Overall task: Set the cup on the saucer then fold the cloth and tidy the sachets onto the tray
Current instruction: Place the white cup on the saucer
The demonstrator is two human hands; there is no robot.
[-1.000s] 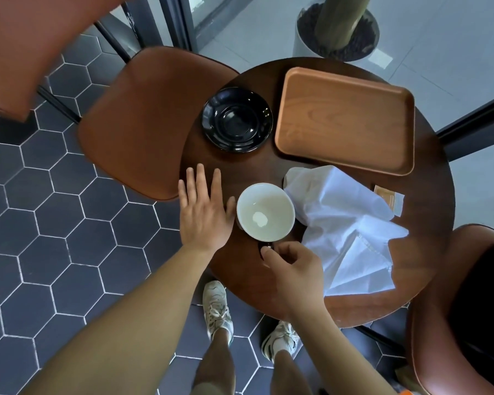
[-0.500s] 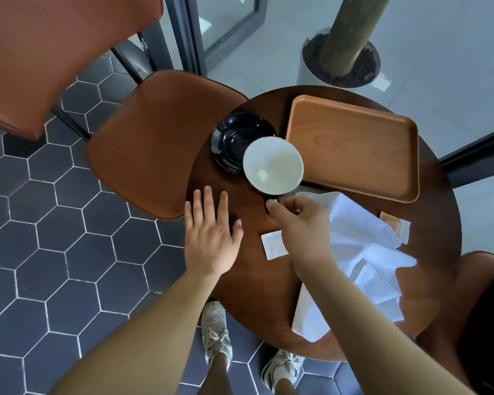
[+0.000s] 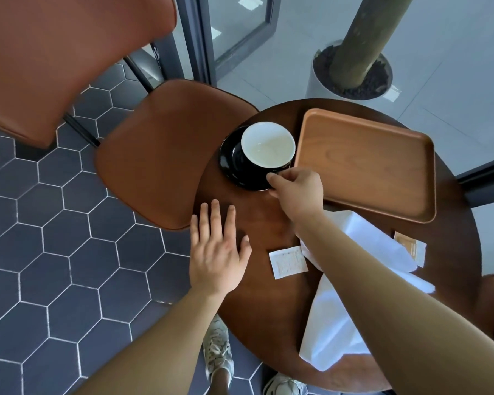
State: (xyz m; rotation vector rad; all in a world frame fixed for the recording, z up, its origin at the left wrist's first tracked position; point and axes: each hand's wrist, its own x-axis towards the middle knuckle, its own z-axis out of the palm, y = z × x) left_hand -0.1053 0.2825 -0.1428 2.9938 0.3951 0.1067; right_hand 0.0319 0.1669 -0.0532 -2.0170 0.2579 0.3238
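A cup [image 3: 267,143], white inside and dark outside, is over the black saucer [image 3: 231,161] at the table's far left. My right hand [image 3: 297,189] pinches the cup's handle from the near side. Whether the cup rests on the saucer I cannot tell. My left hand [image 3: 217,252] lies flat, fingers spread, on the table's left edge. A crumpled white cloth [image 3: 340,317] lies under my right forearm. One white sachet [image 3: 288,262] lies left of the cloth. A second sachet [image 3: 411,248] lies to its right. The wooden tray [image 3: 365,163] stands bare at the back.
The round dark wooden table [image 3: 263,223] is small. A brown chair [image 3: 160,155] is pushed against its left side, another chair [image 3: 54,52] stands further left. A planter with a trunk [image 3: 354,69] is behind the table. My feet [image 3: 220,357] are below the near edge.
My right hand carried the cup from the table's middle away from me to over the saucer. A white sachet that lay under the cup is uncovered. My left hand stayed flat.
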